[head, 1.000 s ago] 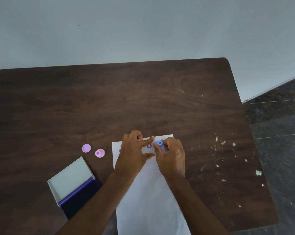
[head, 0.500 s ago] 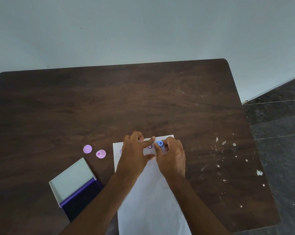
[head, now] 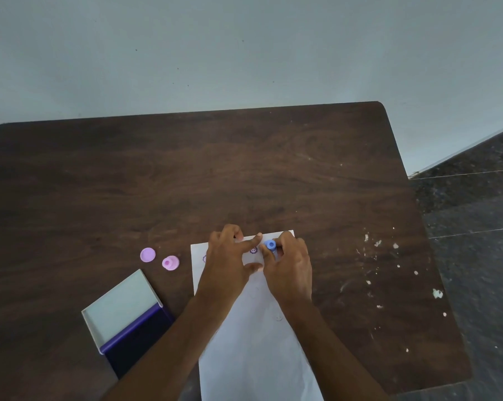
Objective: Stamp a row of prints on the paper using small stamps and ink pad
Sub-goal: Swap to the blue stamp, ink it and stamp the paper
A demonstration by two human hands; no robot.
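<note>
The blue stamp (head: 270,245) stands on the white paper (head: 256,342) close to the sheet's far edge, pinched by the fingertips of the right hand (head: 289,269) and pressed down onto the sheet. Just to its left a purple print (head: 253,250) shows on the paper, and another print (head: 204,258) peeks out near the sheet's left edge, partly hidden by the left hand (head: 228,263). That hand lies on the paper with fingers spread, grasping nothing, its index finger reaching toward the stamp. The paper runs from the tabletop's (head: 186,175) near edge toward its middle. Left of the sheet lie a pink stamp (head: 170,262) and a round lilac cap (head: 147,254), close together. Nearer the tabletop's near left corner sits the open ink pad (head: 137,345), its pale lid (head: 121,308) folded back
</note>
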